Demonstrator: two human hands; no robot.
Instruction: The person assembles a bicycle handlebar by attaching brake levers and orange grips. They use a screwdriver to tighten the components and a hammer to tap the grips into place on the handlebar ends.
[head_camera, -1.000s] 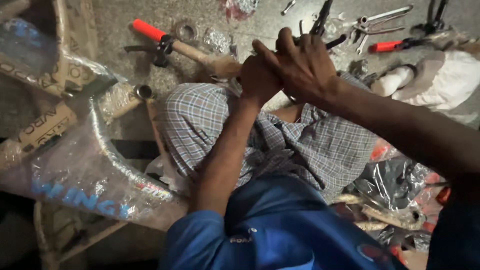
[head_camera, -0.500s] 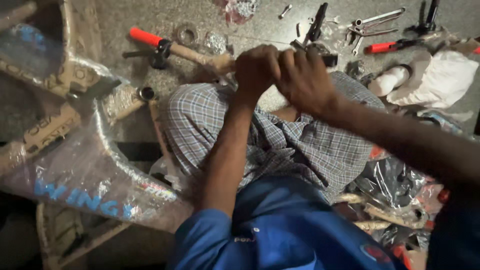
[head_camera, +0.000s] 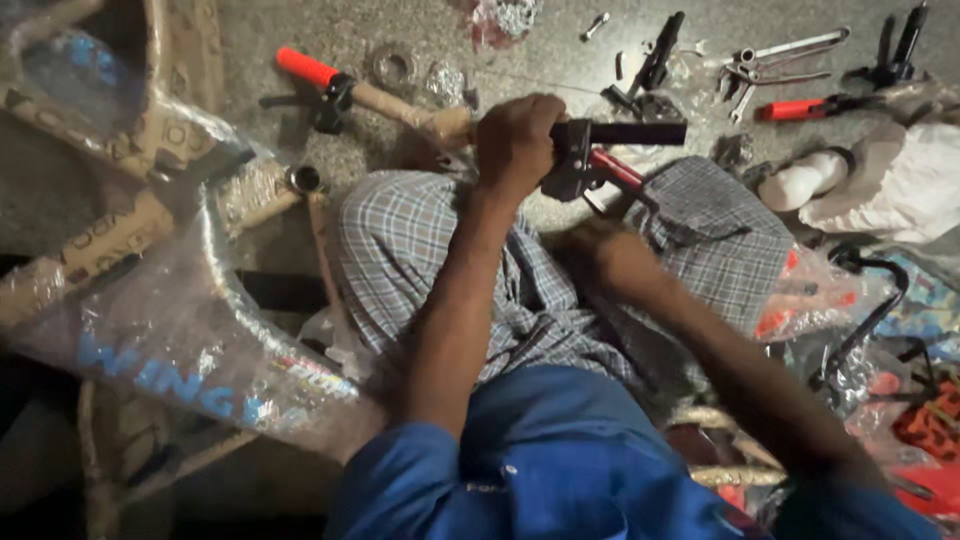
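My left hand (head_camera: 518, 140) is closed around the middle of a paper-wrapped bicycle handlebar (head_camera: 400, 103) with a red grip (head_camera: 306, 67) at its left end. A black stem and clamp (head_camera: 610, 140) sticks out to the right of that hand. My right hand (head_camera: 600, 252) is blurred, low over my checked-cloth lap below the clamp, and what it holds, if anything, is unclear. I sit on the floor in a blue shirt.
A bicycle frame wrapped in plastic and cardboard (head_camera: 170, 330) lies at the left. Spanners (head_camera: 790, 55), red-handled pliers (head_camera: 810, 107), black parts (head_camera: 655, 55) and a bearing ring (head_camera: 392, 66) lie on the concrete floor ahead. Plastic bags and a black hooked part (head_camera: 870, 310) crowd the right.
My right hand has left the handlebar and dropped toward my lap. My left hand stays gripping the bar, and the black stem is now uncovered.
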